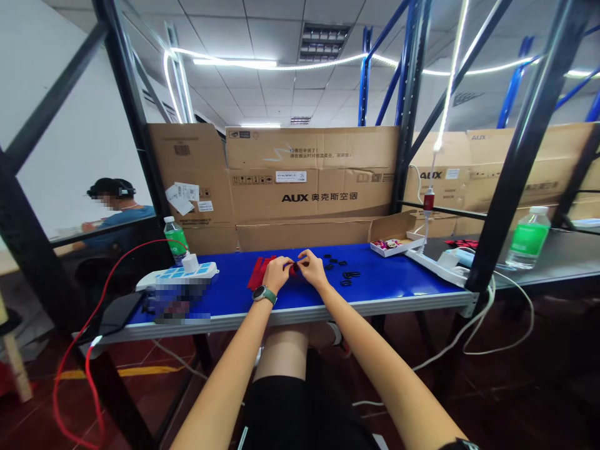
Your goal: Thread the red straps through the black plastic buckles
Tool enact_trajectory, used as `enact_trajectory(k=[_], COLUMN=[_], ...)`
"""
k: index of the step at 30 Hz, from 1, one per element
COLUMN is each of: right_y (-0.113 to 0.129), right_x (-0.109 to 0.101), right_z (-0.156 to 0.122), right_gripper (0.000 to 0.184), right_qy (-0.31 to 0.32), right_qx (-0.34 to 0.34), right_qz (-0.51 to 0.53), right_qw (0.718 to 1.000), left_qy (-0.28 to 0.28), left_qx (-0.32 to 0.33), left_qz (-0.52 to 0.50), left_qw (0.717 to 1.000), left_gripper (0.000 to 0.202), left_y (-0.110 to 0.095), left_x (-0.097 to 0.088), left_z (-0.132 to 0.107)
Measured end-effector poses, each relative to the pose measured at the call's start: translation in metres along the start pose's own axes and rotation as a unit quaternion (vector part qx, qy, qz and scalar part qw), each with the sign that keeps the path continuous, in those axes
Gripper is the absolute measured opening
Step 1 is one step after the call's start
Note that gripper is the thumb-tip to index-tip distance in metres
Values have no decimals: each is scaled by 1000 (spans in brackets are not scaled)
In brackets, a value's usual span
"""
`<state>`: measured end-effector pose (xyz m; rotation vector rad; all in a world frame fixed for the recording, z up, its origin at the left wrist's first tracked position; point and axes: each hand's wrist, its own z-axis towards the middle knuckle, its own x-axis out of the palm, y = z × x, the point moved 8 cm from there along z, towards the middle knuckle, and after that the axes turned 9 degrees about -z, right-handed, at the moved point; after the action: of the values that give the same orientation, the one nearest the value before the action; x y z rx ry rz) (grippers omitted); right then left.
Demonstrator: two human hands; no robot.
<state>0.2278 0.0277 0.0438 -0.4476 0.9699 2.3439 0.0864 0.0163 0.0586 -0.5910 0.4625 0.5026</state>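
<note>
Red piece (294,270) is located slightly below the center of the frame, between the two hands, at the fingertips of both. The left hand (279,272) lies to the left of it, the right hand (311,269) to the right. Fingers of each hand are drawn together in a narrow pinch at the red piece, which is mostly covered by them. A small dark part shows at the same point; it is too small to identify.

More red strips (255,275) lie flat on the blue worktop (407,281), just beside the left hand, toward the left of the frame. Small black rings (351,275) lie loose to the right of the right hand, near it and apart from the red piece. A watch (265,294) with a green band is fitted on the left wrist.

An open box (387,252) with small colored items stands at the right rear of the worktop. A power strip (162,277) and a bottle (174,242) with a green label occupy its left end. Large cardboard (312,194) stands upright behind the worktop. A co-worker (119,215) in a blue top sits at the left of the frame.
</note>
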Motion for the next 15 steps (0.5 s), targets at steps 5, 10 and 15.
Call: enact_trajectory(k=[5,10,15], right_y=[-11,-15,-12], right_x=[-2,3,12], right_z=[1,3,2], right_gripper=[24,29,34], right_qy=[-20,-9,27], right_qx=[45,29,47], right_qz=[14,116,176], right_qw=[999,993,983], left_qy=[-8,-15,-30], left_qx=[2,-8,-36], left_qz=[-38,-61,-21], left_qw=[999,998,999], left_gripper=[22,17,15], left_y=[5,4,1], left_x=[3,-2,-9], left_z=[-1,-1,-2])
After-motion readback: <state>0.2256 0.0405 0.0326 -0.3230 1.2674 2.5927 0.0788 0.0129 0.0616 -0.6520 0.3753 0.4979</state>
